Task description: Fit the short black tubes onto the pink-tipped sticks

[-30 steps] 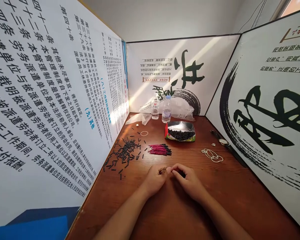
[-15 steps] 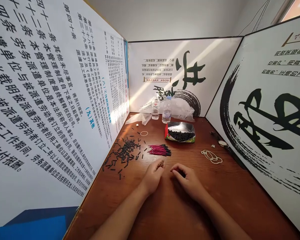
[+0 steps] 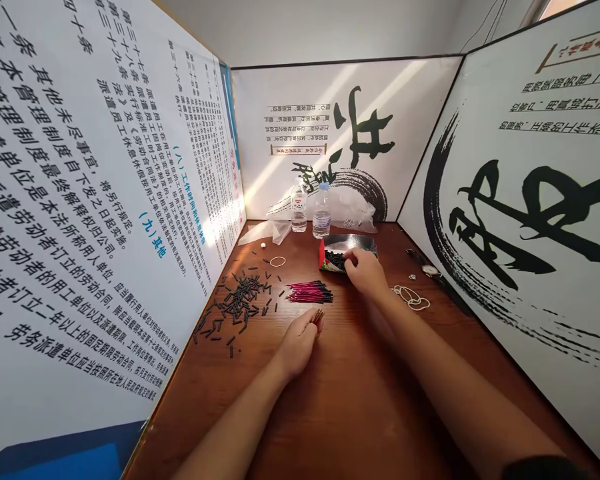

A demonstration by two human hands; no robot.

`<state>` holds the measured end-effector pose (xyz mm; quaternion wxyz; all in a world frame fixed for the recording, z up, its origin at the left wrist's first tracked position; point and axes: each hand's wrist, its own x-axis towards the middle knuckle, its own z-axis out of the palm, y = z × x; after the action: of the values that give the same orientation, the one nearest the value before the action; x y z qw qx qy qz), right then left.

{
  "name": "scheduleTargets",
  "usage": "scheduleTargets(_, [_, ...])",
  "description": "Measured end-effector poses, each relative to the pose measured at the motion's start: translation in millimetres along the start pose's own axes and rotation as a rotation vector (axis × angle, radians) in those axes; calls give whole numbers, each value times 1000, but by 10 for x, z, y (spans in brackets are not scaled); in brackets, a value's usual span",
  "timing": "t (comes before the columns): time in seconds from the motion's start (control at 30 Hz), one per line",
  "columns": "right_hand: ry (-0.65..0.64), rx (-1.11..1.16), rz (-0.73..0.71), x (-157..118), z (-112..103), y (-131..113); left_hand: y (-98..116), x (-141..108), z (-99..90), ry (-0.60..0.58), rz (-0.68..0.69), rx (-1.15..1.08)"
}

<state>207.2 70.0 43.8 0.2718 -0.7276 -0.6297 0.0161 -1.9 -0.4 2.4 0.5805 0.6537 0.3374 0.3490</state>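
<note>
My left hand is closed round a small bundle of thin brownish sticks, their tips showing above the fingers. My right hand reaches over the front edge of an open box with a red side and silvery inside. Its fingers are pressed together at the short black pieces in the box; whatever they grip is hidden. Between the hands and the box lies a row of pink sticks with black ends. A scattered pile of short black pieces is to the left.
Two clear bottles and crumpled plastic stand by the back panel. Pale rubber bands and a watch lie at the right. A single band is near the pile. Printed panels enclose the table.
My right hand has moved forward from beside my left hand to the box. My left hand still holds the brownish sticks. The view has shifted slightly.
</note>
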Motion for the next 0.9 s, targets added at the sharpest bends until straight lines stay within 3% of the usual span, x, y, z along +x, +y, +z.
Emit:
scheduleTargets(0.07, [-102, -137, -3, 183, -17, 34, 15, 0, -2, -6, -4, 19])
scheduleTargets(0.2, [-283, -199, -6, 475, 55, 99, 36, -5, -6, -9, -22, 46])
scheduleTargets(0.37, [-442, -264, -71, 653, 224, 116, 21, 2, -22, -28, -7, 54])
scheduleTargets(0.57, [-448, -327, -56, 633, 280, 81, 16, 5, -24, -40, -21, 56])
scheduleTargets(0.9, [-338, -361, -43, 562, 201, 128, 7, 22, -12, -33, -8, 73])
